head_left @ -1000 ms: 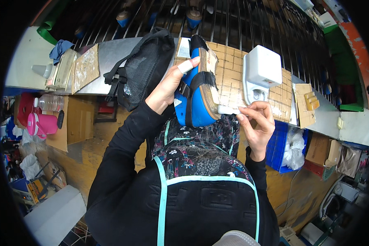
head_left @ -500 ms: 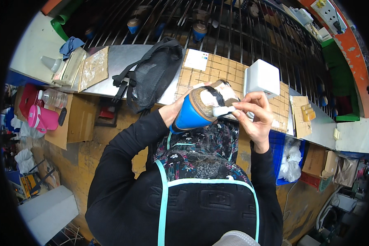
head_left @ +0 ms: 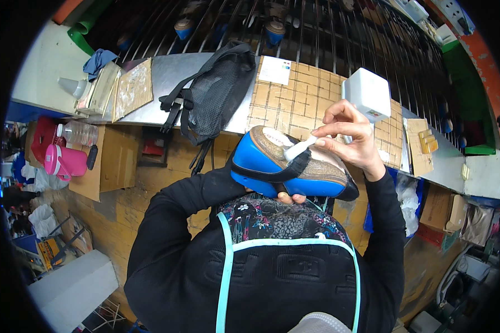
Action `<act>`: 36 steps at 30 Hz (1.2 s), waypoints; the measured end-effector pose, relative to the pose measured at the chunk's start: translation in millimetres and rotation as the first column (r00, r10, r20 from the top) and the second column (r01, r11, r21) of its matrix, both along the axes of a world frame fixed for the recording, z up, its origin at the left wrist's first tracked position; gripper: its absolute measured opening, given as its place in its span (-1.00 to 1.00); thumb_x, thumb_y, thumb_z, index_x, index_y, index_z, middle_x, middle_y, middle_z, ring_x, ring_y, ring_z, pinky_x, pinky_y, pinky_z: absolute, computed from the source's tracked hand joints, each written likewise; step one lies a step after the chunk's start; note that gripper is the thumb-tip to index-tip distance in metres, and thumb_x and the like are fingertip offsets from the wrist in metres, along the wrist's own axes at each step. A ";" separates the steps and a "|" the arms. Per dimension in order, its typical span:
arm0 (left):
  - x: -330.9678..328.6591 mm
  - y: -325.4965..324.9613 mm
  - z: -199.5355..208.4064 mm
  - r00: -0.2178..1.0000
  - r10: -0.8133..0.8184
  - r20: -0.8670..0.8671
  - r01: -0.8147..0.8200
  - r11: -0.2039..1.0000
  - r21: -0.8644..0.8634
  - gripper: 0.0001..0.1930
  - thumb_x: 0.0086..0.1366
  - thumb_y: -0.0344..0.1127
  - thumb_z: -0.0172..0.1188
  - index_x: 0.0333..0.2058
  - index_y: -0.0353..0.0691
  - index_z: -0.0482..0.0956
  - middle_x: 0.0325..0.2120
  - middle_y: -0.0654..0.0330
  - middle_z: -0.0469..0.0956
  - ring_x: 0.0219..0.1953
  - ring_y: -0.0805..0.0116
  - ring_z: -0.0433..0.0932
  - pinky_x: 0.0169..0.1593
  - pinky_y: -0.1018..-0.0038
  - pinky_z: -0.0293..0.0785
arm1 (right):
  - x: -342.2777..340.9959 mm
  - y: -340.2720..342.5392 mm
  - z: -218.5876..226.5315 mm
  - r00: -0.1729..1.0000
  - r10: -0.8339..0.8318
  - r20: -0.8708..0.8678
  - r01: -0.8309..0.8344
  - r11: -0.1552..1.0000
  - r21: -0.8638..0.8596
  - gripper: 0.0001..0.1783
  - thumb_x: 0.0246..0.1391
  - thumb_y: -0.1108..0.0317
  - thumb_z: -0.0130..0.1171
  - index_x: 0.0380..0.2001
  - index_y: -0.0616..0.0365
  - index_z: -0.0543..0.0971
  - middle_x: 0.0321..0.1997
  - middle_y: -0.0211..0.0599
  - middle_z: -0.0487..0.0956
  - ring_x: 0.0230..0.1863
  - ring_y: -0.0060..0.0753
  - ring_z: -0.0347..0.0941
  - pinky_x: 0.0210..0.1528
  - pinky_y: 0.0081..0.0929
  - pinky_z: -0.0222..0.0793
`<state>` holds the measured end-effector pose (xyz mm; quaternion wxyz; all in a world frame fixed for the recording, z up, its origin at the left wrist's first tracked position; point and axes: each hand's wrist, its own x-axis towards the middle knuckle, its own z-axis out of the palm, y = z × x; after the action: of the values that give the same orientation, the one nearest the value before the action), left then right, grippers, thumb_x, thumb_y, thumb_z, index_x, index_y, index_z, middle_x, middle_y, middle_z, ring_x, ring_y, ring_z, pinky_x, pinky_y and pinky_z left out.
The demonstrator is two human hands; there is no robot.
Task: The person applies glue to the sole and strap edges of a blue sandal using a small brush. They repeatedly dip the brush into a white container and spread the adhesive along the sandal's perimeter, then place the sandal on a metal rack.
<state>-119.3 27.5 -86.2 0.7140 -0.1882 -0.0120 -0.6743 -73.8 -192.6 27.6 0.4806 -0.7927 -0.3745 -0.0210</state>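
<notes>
Across my lap lies a bright blue shoe last (head_left: 261, 166) with a brown cork-like sole piece facing up, its dark toe pointing right. A black strap (head_left: 250, 173) runs along its side, and a dark fuzzy band crosses the sole. My left hand (head_left: 290, 198) grips the last from below; only a few fingertips show. Between thumb and fingers, my right hand (head_left: 350, 136) pinches a slim white brush-like tool (head_left: 301, 148). Its tip touches the sole beside the dark band. Just beyond that hand stands a white square container (head_left: 368, 94) on a cardboard sheet (head_left: 305, 83).
A black mesh bag (head_left: 219, 91) lies on the metal bench edge, its strap hanging down. Behind it runs a rack of metal rods (head_left: 339, 47) with other blue lasts. At left are a pink jug (head_left: 61, 161) and a clear plastic bottle (head_left: 79, 133); a cardboard piece with yellow blocks (head_left: 428, 141) lies right.
The shoe last has turned sideways, so its blue side and toe now show. My left hand has gone beneath it. The white tool's tip has moved from the sole's edge onto its middle.
</notes>
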 end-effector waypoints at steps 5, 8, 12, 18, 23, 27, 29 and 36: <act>26.0 2.6 23.5 0.937 0.205 0.283 -0.255 0.955 0.151 -0.15 0.28 0.33 -0.07 0.30 -0.21 0.06 -0.09 -0.42 0.32 -0.17 -0.20 0.50 -0.30 0.22 0.60 | -11.8 -12.2 18.1 0.981 -0.177 0.080 0.177 0.984 0.007 -0.79 -0.20 0.39 0.43 -0.38 0.04 0.73 -0.28 -0.41 0.46 -0.34 -0.55 0.41 -0.28 -0.54 0.32; 55.8 -1.3 36.1 0.854 0.367 0.370 -0.494 0.796 0.351 -0.18 0.26 0.29 0.01 0.24 -0.32 0.20 -0.07 -0.20 0.48 -0.12 0.07 0.59 -0.13 0.28 0.63 | -39.1 -0.1 13.4 0.705 -0.489 0.513 0.604 0.794 -0.072 -0.75 -0.24 0.31 0.45 -0.37 -0.09 0.71 -0.31 -0.48 0.49 -0.39 -0.53 0.38 -0.14 -0.44 0.01; 82.3 0.4 44.2 0.477 0.465 0.746 -0.870 0.369 0.326 -0.16 0.20 0.32 0.06 0.21 -0.30 0.27 0.02 -0.02 0.49 -0.06 0.27 0.59 0.00 0.40 0.57 | -81.0 22.9 -3.5 0.680 -0.534 0.502 0.618 0.786 -0.001 -0.70 -0.26 0.31 0.46 -0.32 -0.10 0.71 -0.34 -0.46 0.50 -0.37 -0.56 0.34 -0.17 -0.42 -0.04; 88.3 11.0 42.5 0.322 0.388 0.864 -0.932 0.287 0.219 -0.13 0.21 0.35 0.02 0.17 -0.39 0.26 -0.01 0.00 0.49 -0.05 0.29 0.55 0.00 0.37 0.54 | -75.8 21.0 -2.3 0.750 -0.576 0.325 0.578 0.810 0.100 -0.74 -0.25 0.31 0.45 -0.36 -0.05 0.71 -0.31 -0.44 0.50 -0.37 -0.52 0.38 -0.17 -0.43 -0.02; 78.4 0.7 40.9 0.330 0.355 0.875 -0.887 0.434 0.159 0.09 -0.01 0.34 0.30 0.21 -0.51 0.18 0.12 -0.10 0.38 0.10 0.16 0.47 0.13 0.32 0.45 | -29.5 1.6 13.1 0.555 -0.727 0.403 0.756 0.644 0.121 -0.85 -0.12 0.34 0.40 -0.39 0.05 0.72 -0.31 -0.43 0.44 -0.47 -0.59 0.35 -0.17 -0.49 0.04; 76.7 -4.6 43.4 0.337 0.297 0.893 -0.885 0.423 0.194 0.23 -0.20 0.39 0.39 0.27 -0.40 0.11 0.19 -0.09 0.31 0.18 0.11 0.39 0.26 0.29 0.32 | 1.2 -9.1 18.5 0.423 -0.806 0.414 0.820 0.535 0.204 -0.84 -0.14 0.30 0.39 -0.40 0.01 0.71 -0.27 -0.45 0.47 -0.51 -0.54 0.30 -0.18 -0.42 -0.04; 77.8 -4.2 41.0 0.334 0.319 0.887 -0.894 0.406 0.191 0.20 -0.17 0.36 0.39 0.27 -0.37 0.11 0.19 -0.10 0.30 0.19 0.10 0.38 0.27 0.28 0.31 | 5.1 -6.7 14.6 0.232 -0.820 0.524 0.875 0.411 0.255 -0.81 -0.14 0.30 0.40 -0.37 0.00 0.71 -0.26 -0.44 0.47 -0.50 -0.55 0.31 -0.18 -0.40 -0.06; 89.9 -0.1 22.3 0.343 0.329 0.880 -0.924 0.284 0.254 0.04 0.04 0.43 0.16 0.25 -0.33 0.17 0.11 -0.02 0.39 0.09 0.18 0.46 0.14 0.27 0.43 | -30.2 -0.8 -18.5 0.601 -0.701 0.384 0.722 0.682 0.115 -0.86 -0.03 0.30 0.33 -0.37 0.06 0.68 -0.38 -0.42 0.45 -0.42 -0.53 0.31 -0.21 -0.45 0.03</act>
<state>-29.4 27.3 -63.9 0.8770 0.4084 -0.0802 -0.2401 -104.0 -193.4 9.0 0.3247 -0.8662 -0.1176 -0.3613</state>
